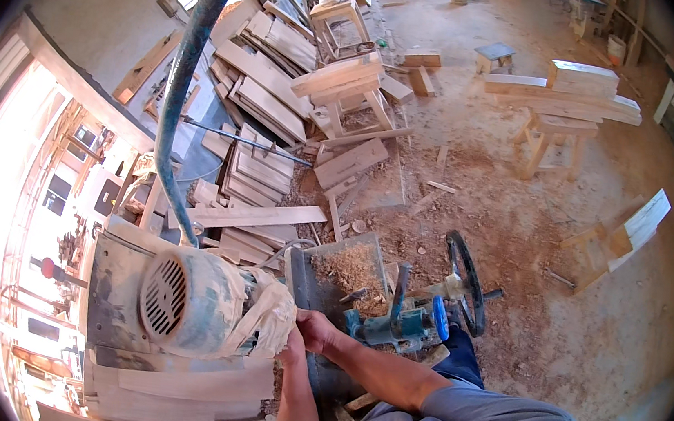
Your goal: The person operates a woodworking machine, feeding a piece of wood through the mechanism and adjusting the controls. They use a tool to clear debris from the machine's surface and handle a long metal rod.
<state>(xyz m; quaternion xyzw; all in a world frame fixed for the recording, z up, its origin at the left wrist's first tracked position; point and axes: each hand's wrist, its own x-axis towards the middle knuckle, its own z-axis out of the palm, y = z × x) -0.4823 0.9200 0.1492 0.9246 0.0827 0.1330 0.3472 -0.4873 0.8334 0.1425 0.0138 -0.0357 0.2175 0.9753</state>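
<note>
My left hand (290,349) and my right hand (318,331) are close together at the front end of a machine's electric motor (192,300). Crumpled pale wrapping (267,312) covers that end and hides part of my fingers. Both hands look closed, the right with its fingers curled in. What they hold is hidden between them and the wrapping. Beside my right hand is the machine's dark metal table (298,268), strewn with wood shavings (351,268). A teal clamp (398,328) with an upright lever and a blue handwheel (441,318) stands right of my hands.
A large black handwheel (466,282) sticks out beyond the clamp. At the left, a bent teal pipe (174,103) rises from the machine. Stacked boards (264,166) lie beyond it. Farther off stand a wooden trestle (358,89) and a stool bearing thick beams (562,103). Sawdust covers the floor.
</note>
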